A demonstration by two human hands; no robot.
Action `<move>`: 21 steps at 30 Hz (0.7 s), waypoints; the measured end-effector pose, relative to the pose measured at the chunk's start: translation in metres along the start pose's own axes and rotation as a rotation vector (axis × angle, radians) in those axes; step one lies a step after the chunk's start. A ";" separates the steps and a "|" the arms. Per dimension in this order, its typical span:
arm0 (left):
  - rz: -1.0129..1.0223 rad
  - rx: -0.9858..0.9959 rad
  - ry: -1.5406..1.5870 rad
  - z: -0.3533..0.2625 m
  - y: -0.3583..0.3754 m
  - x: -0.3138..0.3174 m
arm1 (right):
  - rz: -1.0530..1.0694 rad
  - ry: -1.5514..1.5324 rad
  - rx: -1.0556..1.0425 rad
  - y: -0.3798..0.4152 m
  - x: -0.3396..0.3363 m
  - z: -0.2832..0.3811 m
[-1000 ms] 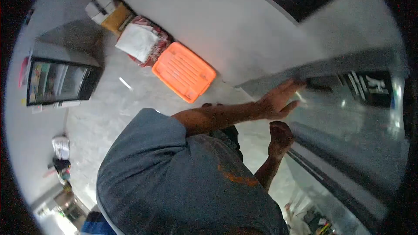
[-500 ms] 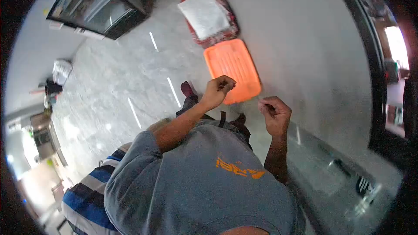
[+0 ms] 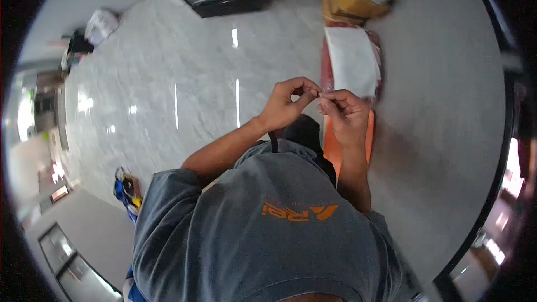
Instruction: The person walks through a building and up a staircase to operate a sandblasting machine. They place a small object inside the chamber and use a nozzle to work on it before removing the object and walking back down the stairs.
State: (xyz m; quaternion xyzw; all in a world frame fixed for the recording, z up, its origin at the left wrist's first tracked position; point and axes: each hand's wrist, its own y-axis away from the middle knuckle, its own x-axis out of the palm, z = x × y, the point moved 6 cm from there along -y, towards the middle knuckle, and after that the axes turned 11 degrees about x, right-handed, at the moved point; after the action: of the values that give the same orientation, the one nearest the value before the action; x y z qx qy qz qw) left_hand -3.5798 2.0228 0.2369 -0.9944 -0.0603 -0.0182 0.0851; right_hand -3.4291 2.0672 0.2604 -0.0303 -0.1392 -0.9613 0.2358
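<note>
Both hands are raised before my chest with their fingertips together. My left hand [image 3: 288,100] pinches thumb against forefinger at something too small to make out. My right hand [image 3: 348,114] does the same from the other side, its fingertips touching those of the left. Beneath and behind the right hand lies an orange tray [image 3: 334,148], largely hidden by the hand and forearm. Beyond the hands, a white sheet [image 3: 352,61] rests on a red patterned bundle [image 3: 326,72].
A cardboard box [image 3: 342,1] stands past the bundle. The dark-framed glass cabinet [image 3: 232,3] is at the top. A white bag [image 3: 102,26] lies at the upper left, and a blue and yellow bag [image 3: 130,193] at the lower left. A grey wall [image 3: 447,89] rises on the right.
My hands have come together from apart. The view has turned, so the tray, bundle and box appear further right, and the tray is now mostly covered.
</note>
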 end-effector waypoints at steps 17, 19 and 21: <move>-1.052 -0.026 -0.031 -0.024 -0.012 -0.476 | 1.060 0.390 0.218 -0.343 0.487 0.054; -1.178 -0.017 0.002 -0.023 0.007 -0.531 | 1.155 0.450 0.142 -0.365 0.560 0.052; -1.295 0.021 -0.011 -0.026 0.027 -0.580 | 1.235 0.488 0.051 -0.379 0.629 0.048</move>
State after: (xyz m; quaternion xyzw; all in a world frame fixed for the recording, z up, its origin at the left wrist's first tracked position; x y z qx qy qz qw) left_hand -4.1524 1.9242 0.2312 -0.7558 -0.6486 -0.0603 0.0665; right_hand -4.1624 2.1231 0.2883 0.1195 -0.0614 -0.6252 0.7688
